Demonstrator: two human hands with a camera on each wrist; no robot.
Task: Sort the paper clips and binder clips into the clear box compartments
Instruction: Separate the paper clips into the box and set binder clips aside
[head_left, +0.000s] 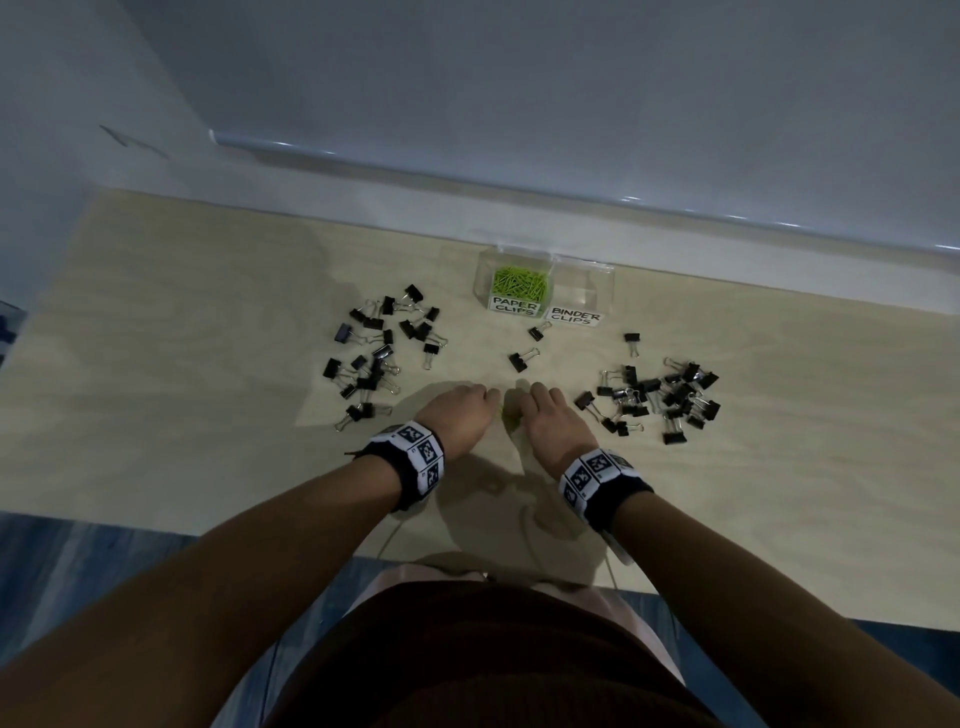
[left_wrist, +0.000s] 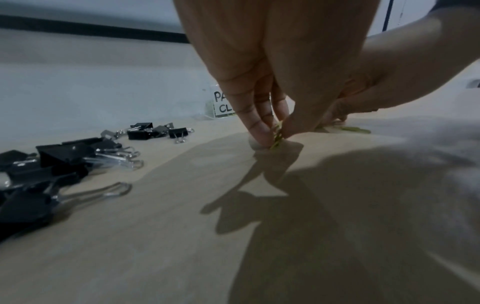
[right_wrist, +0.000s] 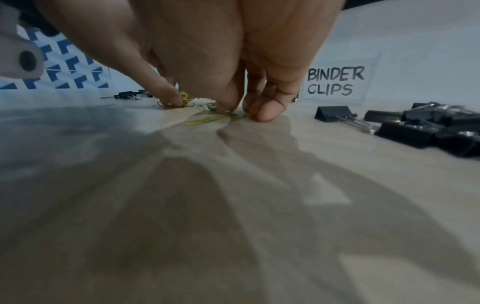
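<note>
The clear box stands at the back of the table. Its left compartment, labelled PAPER CLIPS, holds green paper clips; the right one, labelled BINDER CLIPS, looks bare. Black binder clips lie in a left pile and a right pile. Both hands are down on the table side by side. My left hand pinches a few green paper clips between thumb and fingers. My right hand curls its thumb and fingertips onto more green paper clips lying flat.
Three single binder clips lie between my hands and the box. The wall's skirting runs right behind the box. The table's front edge is close behind my wrists.
</note>
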